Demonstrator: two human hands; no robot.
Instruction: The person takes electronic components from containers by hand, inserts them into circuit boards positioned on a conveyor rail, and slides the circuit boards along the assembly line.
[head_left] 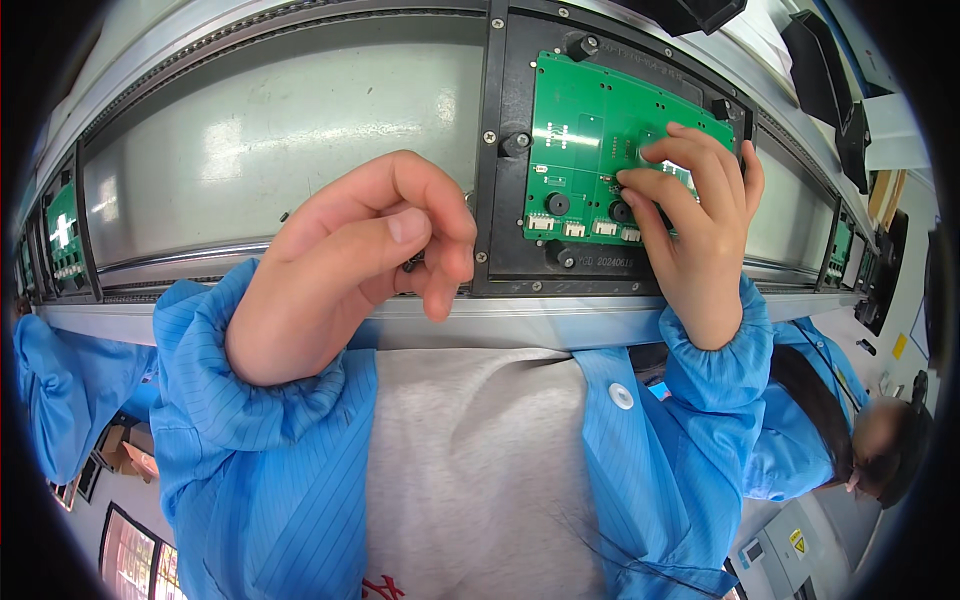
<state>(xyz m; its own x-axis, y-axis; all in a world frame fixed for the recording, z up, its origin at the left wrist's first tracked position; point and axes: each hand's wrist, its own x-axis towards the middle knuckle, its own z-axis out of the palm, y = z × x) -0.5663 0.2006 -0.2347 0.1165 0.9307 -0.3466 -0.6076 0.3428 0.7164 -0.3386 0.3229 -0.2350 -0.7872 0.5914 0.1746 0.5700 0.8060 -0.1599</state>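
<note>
neither grip can be told: curled left hand mostly hides dark item, right hand part-covers green board showing two black discs.

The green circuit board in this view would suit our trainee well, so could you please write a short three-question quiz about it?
1. Which of the person's hands is over the green circuit board? a) left b) right c) both
2. True or false: the white connectors stand along the board's upper edge in the picture.
3. Fill in: the board sits in a ____ frame.

Key:
1. b, the right hand.
2. False; the visible white connectors line its lower edge.
3. Black.
</note>
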